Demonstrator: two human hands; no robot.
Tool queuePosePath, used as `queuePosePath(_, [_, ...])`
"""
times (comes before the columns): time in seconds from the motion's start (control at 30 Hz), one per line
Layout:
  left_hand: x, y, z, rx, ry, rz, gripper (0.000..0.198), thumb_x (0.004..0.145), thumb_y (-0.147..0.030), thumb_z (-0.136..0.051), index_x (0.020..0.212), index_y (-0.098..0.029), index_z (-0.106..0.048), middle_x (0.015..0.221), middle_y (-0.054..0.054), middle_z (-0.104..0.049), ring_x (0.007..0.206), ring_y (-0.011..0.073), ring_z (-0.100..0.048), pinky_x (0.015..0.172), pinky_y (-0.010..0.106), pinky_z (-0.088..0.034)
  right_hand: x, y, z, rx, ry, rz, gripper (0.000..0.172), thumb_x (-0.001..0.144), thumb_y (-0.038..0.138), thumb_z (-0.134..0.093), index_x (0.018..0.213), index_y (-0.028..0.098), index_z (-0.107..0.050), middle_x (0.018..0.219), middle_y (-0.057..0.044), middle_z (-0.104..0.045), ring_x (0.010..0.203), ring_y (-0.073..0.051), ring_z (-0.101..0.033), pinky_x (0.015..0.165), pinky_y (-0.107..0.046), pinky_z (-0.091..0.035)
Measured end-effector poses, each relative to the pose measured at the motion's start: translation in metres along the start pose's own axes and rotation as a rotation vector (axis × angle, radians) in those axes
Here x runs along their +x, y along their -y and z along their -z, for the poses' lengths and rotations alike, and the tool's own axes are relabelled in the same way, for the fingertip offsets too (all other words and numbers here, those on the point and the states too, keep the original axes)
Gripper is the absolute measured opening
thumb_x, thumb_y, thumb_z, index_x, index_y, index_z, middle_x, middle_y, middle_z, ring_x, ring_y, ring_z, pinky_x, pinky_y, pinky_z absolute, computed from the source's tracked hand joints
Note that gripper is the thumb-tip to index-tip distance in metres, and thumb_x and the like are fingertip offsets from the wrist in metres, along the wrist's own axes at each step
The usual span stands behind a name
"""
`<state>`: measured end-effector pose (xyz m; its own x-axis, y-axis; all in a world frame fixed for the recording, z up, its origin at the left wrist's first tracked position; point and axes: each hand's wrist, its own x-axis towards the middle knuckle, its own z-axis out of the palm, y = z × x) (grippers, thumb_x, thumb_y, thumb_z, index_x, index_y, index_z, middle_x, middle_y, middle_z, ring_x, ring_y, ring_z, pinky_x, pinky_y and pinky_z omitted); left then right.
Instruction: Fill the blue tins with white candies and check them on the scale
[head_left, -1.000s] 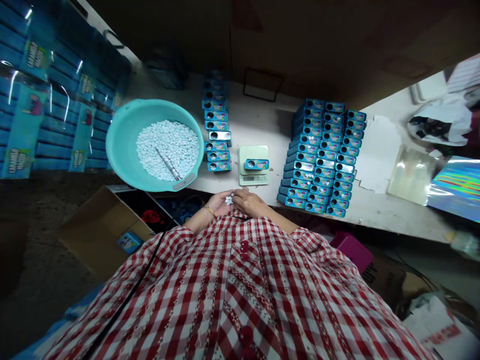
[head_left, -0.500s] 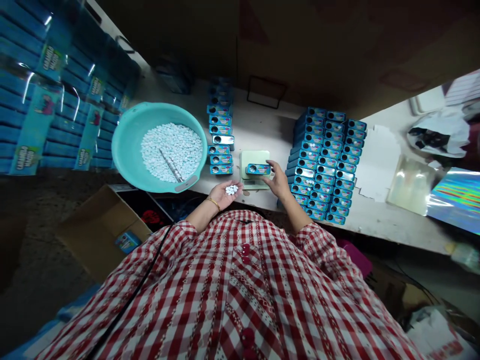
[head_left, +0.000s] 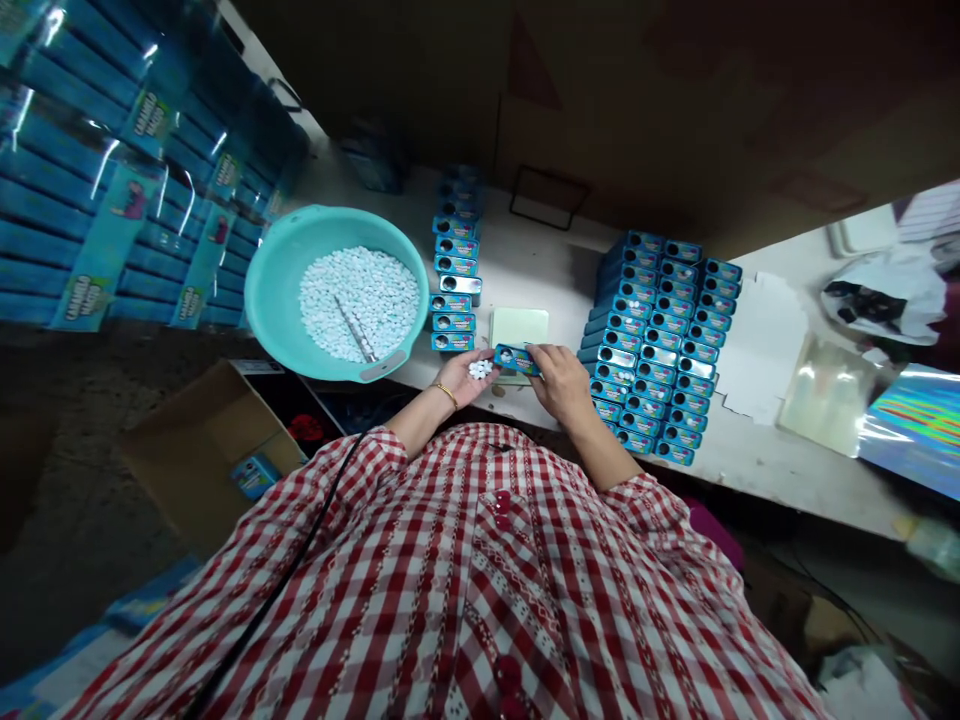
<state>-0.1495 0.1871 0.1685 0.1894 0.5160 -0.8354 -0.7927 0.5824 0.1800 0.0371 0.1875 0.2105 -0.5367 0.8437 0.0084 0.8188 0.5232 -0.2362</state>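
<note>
The right hand [head_left: 561,382] has lifted the small blue rectangular tin [head_left: 514,357] off the pale green scale [head_left: 519,326] and grips it just beside that scale, near the cupped left hand [head_left: 459,378], which holds white tablets [head_left: 478,368].

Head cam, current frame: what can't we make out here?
Readout of the scale: head view, covered by the tin held in the right hand.
Count of the tablets in the open left hand: too small.
Label text on the tin: too small and blurred.
Foil sheet: cut off by the right frame edge.
</note>
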Motion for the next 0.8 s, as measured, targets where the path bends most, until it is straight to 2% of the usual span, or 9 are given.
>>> queuePosePath(0.23, [0.001, 0.003, -0.004, 0.018, -0.004, 0.008, 0.022, 0.086, -0.013, -0.045, 0.072, -0.008, -0.061, 0.064, 0.007, -0.064, 0.059, 0.0131, -0.060, 0.058, 0.025, -0.051, -0.004, 0.011, 0.011, -0.125, 0.008, 0.069, 0.037, 0.090, 0.023, -0.040, 0.125, 0.016, -0.052, 0.114, -0.010, -0.060, 0.098, -0.024, -0.046, 0.077, -0.035, -0.035])
queuePosePath(0.37, [0.000, 0.004, -0.005, 0.030, 0.006, 0.023, 0.021, 0.085, -0.012, -0.046, 0.075, -0.006, -0.063, 0.065, 0.009, -0.064, 0.060, 0.0134, -0.060, 0.060, 0.025, -0.052, -0.004, 0.010, 0.012, -0.182, 0.027, 0.042, 0.035, 0.089, 0.020, -0.041, 0.122, 0.015, -0.054, 0.110, -0.010, -0.062, 0.094, -0.023, -0.047, 0.073, -0.035, -0.033])
queuePosePath(0.53, [0.000, 0.005, -0.005, 0.005, -0.002, 0.020, 0.018, 0.084, -0.010, -0.047, 0.075, -0.008, -0.063, 0.062, 0.007, -0.064, 0.059, 0.0137, -0.060, 0.058, 0.026, -0.052, -0.007, 0.013, 0.016, -0.191, -0.017, 0.094, 0.038, 0.091, 0.023, -0.039, 0.127, 0.017, -0.050, 0.116, -0.010, -0.060, 0.101, -0.024, -0.045, 0.076, -0.035, -0.032])
queuePosePath(0.8, [0.000, 0.004, -0.007, 0.039, 0.015, 0.041, 0.021, 0.086, -0.012, -0.045, 0.076, -0.006, -0.063, 0.065, 0.008, -0.065, 0.059, 0.0135, -0.061, 0.058, 0.025, -0.053, -0.007, 0.010, 0.014, -0.165, 0.011, 0.032, 0.038, 0.088, 0.023, -0.044, 0.125, 0.016, -0.053, 0.111, -0.011, -0.061, 0.095, -0.024, -0.046, 0.074, -0.035, -0.034])
